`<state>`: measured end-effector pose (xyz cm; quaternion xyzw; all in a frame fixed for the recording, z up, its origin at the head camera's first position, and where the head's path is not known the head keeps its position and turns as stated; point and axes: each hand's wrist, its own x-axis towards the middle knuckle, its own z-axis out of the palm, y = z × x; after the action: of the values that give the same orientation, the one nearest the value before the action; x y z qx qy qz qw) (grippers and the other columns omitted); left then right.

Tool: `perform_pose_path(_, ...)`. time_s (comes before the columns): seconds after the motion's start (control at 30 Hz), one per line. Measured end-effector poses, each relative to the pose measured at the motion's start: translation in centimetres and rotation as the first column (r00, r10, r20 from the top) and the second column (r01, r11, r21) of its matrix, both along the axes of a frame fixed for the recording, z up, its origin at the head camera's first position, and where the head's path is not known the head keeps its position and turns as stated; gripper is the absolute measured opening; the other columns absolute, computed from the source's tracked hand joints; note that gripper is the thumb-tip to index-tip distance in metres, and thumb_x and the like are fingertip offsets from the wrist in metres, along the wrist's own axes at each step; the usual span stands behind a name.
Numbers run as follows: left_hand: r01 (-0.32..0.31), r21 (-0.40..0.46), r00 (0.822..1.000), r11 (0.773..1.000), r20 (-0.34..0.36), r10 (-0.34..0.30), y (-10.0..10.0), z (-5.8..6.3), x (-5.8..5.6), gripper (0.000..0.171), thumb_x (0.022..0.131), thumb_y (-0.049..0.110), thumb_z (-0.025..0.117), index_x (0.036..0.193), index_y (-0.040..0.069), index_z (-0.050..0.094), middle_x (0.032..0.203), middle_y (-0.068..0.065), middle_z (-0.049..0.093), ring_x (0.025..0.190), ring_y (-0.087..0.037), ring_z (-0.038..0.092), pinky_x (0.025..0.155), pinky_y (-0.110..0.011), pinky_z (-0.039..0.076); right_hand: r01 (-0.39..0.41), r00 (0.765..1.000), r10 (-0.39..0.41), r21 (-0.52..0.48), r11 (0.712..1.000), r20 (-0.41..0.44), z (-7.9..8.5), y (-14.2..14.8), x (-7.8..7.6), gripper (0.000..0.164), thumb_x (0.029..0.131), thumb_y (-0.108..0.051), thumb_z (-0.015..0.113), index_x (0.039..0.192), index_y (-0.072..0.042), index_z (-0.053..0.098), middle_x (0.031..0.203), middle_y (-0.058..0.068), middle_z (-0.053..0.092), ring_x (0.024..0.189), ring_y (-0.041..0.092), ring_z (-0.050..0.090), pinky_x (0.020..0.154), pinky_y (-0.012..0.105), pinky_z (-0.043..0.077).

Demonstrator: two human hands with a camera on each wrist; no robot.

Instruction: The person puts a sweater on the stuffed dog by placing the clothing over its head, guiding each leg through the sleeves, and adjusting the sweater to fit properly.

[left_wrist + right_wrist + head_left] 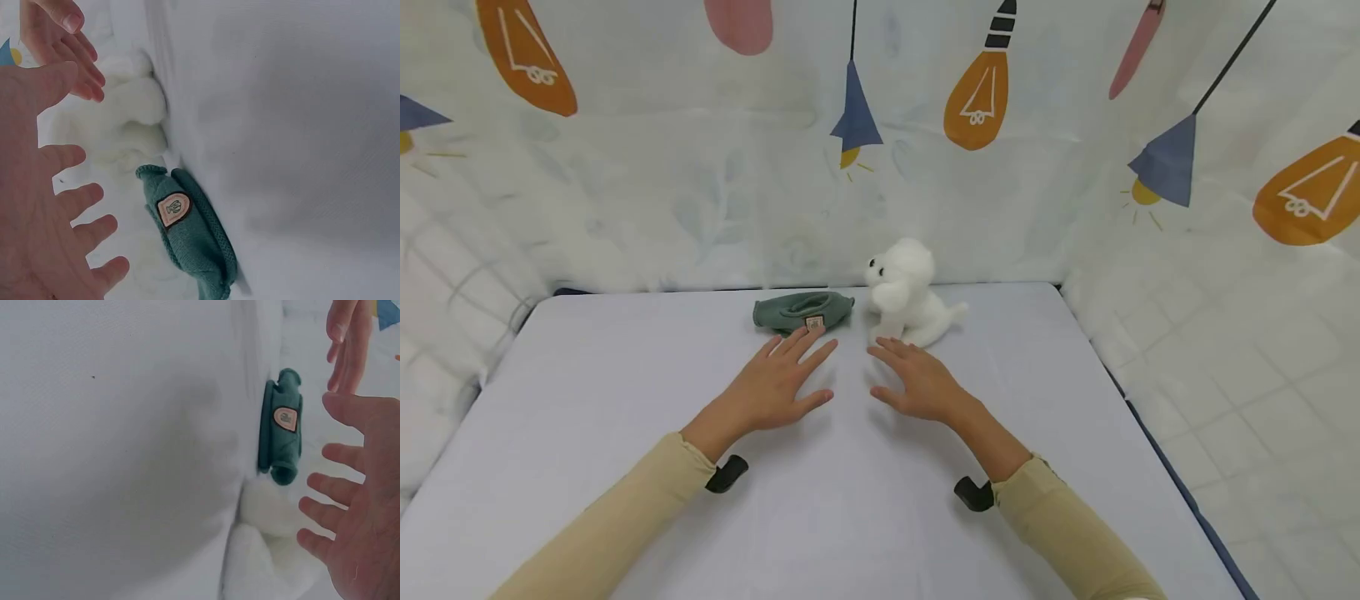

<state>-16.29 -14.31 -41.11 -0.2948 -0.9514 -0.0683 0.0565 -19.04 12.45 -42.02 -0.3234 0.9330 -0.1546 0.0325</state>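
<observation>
A white plush animal (pixel 904 292) sits upright near the table's far edge, facing left. Left of it lies a small green knitted garment (pixel 797 310) with a pale patch on its front, like a sweater for the toy. My left hand (pixel 778 387) hovers palm down just in front of the garment, fingers spread, holding nothing. The right hand (pixel 921 383) is likewise spread, its fingertips close to the plush animal's base. In the left wrist view the garment (pixel 190 231) shows its patch plainly, and the plush animal (pixel 134 103) is partly behind the fingers.
A white-covered table (pixel 850 517) spreads beneath both arms. Behind it hangs a pale curtain (pixel 737 167) printed with lamps and bulbs, which also runs down both sides. A dark band shows along the table's right edge.
</observation>
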Motion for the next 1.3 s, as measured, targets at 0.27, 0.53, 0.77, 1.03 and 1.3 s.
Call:
perform_pose_path(0.27,0.004,0.040,1.000,0.999,0.017,-0.005,0.0,-0.6,-0.1,0.072,0.093,0.054,0.054,0.151,0.018,0.033,0.159,-0.012,0.028,0.144,-0.036,0.030,0.110,-0.060,0.031,0.097,0.995,-0.096,-0.025,0.995,0.033,-0.9,0.3,0.2,0.059,0.093,-0.043,0.060,0.146,-0.023,0.043,0.154,0.002,0.039,0.140,0.024,0.041,0.111,0.047,0.038)
perform_pose_path(0.53,0.004,0.075,0.998,0.997,0.056,-0.008,0.5,-1.0,-0.8,0.071,0.093,0.056,0.051,0.152,0.019,0.032,0.158,-0.011,0.029,0.144,-0.032,0.031,0.112,-0.059,0.030,0.144,0.987,-0.153,-0.129,0.981,-0.056,-1.1,0.5,0.0,0.049,0.093,-0.037,0.063,0.137,-0.019,0.052,0.143,0.002,0.052,0.132,0.021,0.050,0.106,0.042,0.044)
perform_pose_path(0.77,-0.001,0.118,0.998,0.993,0.067,-0.007,1.0,-1.2,-1.1,0.070,0.093,0.054,0.052,0.151,0.018,0.035,0.157,-0.012,0.032,0.143,-0.033,0.033,0.112,-0.058,0.030,0.187,0.978,-0.201,-0.191,0.964,-0.060,-1.2,0.6,-0.2,0.047,0.093,-0.033,0.065,0.134,-0.015,0.054,0.139,0.004,0.054,0.127,0.025,0.054,0.100,0.043,0.048)
perform_pose_path(1.03,-0.017,0.149,0.995,0.989,0.098,0.003,1.3,-1.7,-1.4,0.069,0.094,0.053,0.052,0.151,0.017,0.035,0.155,-0.013,0.035,0.143,-0.033,0.033,0.113,-0.056,0.030,0.233,0.965,-0.255,-0.249,0.940,-0.059,-1.2,0.9,-0.5,0.045,0.093,-0.031,0.064,0.133,-0.015,0.054,0.140,0.006,0.054,0.130,0.026,0.051,0.100,0.046,0.047)
perform_pose_path(1.3,-0.044,0.203,0.995,0.978,0.101,0.024,1.8,-1.5,-1.7,0.069,0.093,0.051,0.055,0.149,0.016,0.037,0.153,-0.015,0.037,0.141,-0.035,0.037,0.111,-0.056,0.033,0.269,0.956,-0.290,-0.276,0.923,-0.036,-1.3,0.9,-0.9,0.044,0.093,-0.031,0.063,0.134,-0.015,0.054,0.142,0.006,0.052,0.133,0.025,0.048,0.104,0.047,0.045)
